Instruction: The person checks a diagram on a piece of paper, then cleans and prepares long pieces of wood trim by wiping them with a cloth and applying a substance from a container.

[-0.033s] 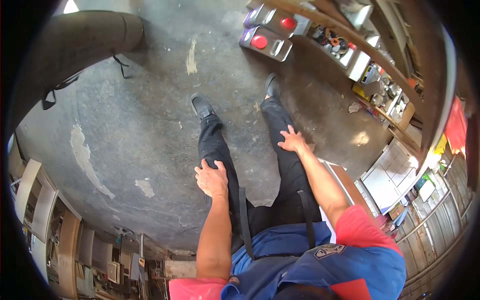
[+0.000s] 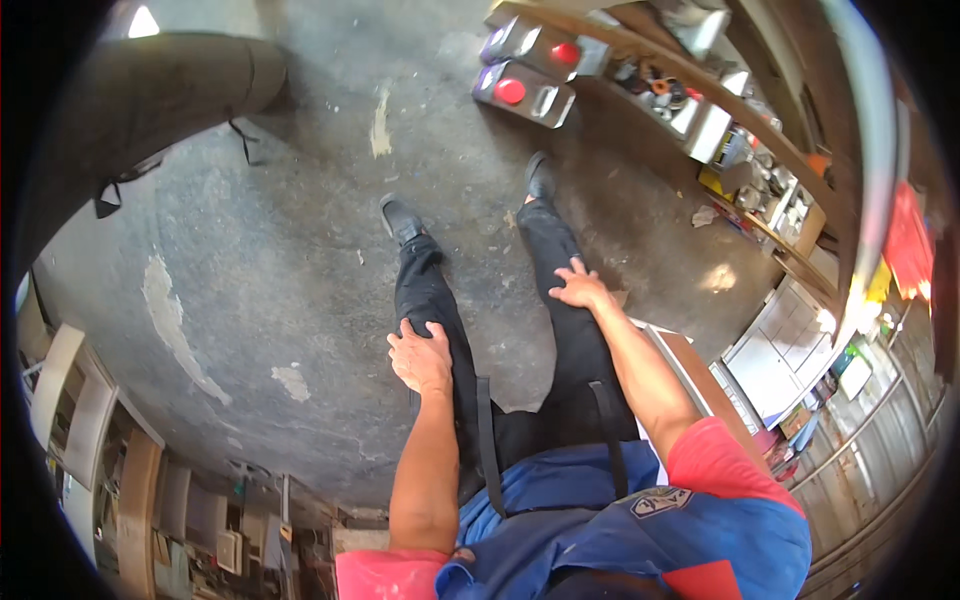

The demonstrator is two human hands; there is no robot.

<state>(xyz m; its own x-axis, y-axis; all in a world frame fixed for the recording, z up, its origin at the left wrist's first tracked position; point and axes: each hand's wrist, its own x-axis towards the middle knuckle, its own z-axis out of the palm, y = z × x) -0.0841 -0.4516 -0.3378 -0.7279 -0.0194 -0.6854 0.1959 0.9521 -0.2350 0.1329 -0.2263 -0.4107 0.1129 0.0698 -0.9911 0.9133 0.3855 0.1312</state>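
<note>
2 hands (image 2: 421,361) (image 2: 579,289) splayed (backs up) | resting on 2 black trouser legs (image 2: 425,290) (image 2: 547,238) | 2 red-capped containers (image 2: 530,98) (image 2: 528,46)

The single view came from the left one of two fisheye cameras on the person's head and looked steeply down over the blue and red shirt (image 2: 720,540), nearest along the lower edge, toward the black trousers (image 2: 580,350) and the shoes (image 2: 401,219), which pointed up the frame. The left hand (image 2: 421,358) and right hand (image 2: 580,286) fell near the middle, with the floor (image 2: 320,260) farther off beneath them. Its wide lens bent the shelving (image 2: 137,510) at lower left toward a dark, rounded rim.
</note>
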